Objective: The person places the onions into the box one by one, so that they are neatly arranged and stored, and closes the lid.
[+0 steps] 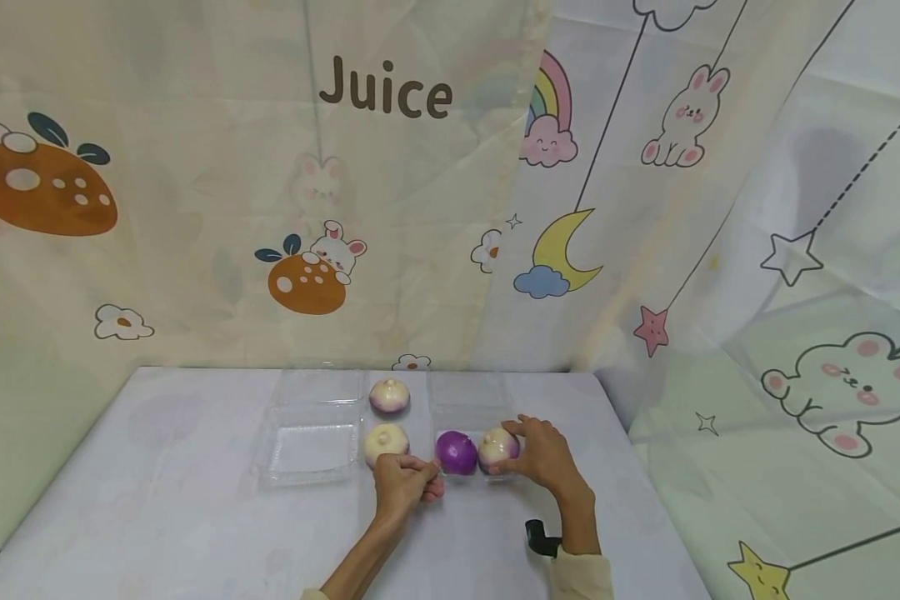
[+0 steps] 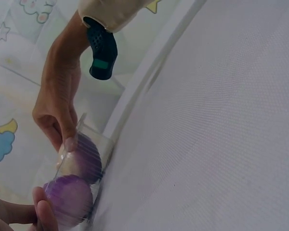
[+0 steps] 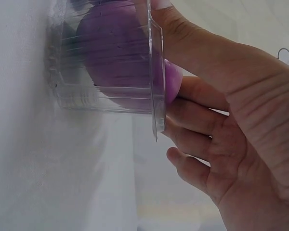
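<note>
A cream-and-purple onion [image 1: 497, 451] sits in the right end of a clear plastic box [image 3: 156, 96], gripped between the thumb and fingers of my right hand [image 1: 546, 454]. Beside it in the same box lies a purple onion [image 1: 456, 452]. My left hand [image 1: 407, 485] pinches the near left edge of this box. The left wrist view shows both onions [image 2: 70, 197] through the clear wall, with left fingertips [image 2: 45, 214] at the rim. Its hinged lid [image 1: 468, 393] lies folded back, away from me.
A second clear box [image 1: 315, 450] lies with its lid back on the left. Two loose cream-and-purple onions, one farther [image 1: 389, 397] and one nearer [image 1: 385, 440], stand between the boxes. A printed curtain [image 1: 420, 208] hangs behind the white table [image 1: 195, 500].
</note>
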`<action>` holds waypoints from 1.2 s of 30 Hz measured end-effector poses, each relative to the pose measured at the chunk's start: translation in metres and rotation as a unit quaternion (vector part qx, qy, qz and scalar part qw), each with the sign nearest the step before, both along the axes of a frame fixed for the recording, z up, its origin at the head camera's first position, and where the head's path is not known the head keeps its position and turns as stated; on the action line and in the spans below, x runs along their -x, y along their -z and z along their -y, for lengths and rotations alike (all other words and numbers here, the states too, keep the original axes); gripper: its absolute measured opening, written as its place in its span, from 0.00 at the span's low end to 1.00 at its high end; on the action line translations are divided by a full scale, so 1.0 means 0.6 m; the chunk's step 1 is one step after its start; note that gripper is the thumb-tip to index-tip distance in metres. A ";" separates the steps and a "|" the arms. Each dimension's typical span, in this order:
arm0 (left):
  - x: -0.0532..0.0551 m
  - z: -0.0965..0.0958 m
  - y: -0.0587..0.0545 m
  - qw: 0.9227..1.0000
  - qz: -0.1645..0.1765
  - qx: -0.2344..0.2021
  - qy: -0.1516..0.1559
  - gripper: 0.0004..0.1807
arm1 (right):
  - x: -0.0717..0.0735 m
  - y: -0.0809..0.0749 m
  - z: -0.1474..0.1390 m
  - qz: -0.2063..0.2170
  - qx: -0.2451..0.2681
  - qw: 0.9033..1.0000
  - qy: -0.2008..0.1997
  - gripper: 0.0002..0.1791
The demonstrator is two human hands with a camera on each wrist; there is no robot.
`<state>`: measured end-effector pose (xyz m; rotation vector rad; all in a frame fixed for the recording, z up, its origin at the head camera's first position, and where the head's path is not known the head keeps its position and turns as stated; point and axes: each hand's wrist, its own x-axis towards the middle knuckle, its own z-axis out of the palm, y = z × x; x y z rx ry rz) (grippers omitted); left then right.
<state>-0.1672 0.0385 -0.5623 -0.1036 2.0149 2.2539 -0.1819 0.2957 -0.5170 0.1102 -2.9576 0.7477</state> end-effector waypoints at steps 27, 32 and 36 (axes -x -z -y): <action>-0.001 -0.001 -0.001 1.000 0.006 0.006 0.000 0.11 | -0.005 0.000 -0.001 0.017 0.013 1.000 0.005 0.47; -0.001 -0.001 -0.001 1.000 0.002 0.003 -0.002 0.11 | -0.007 -0.002 -0.002 0.020 0.014 1.000 0.004 0.49; 0.000 -0.002 0.000 1.000 0.005 0.000 -0.003 0.11 | -0.005 -0.003 -0.003 0.019 0.010 1.000 0.000 0.49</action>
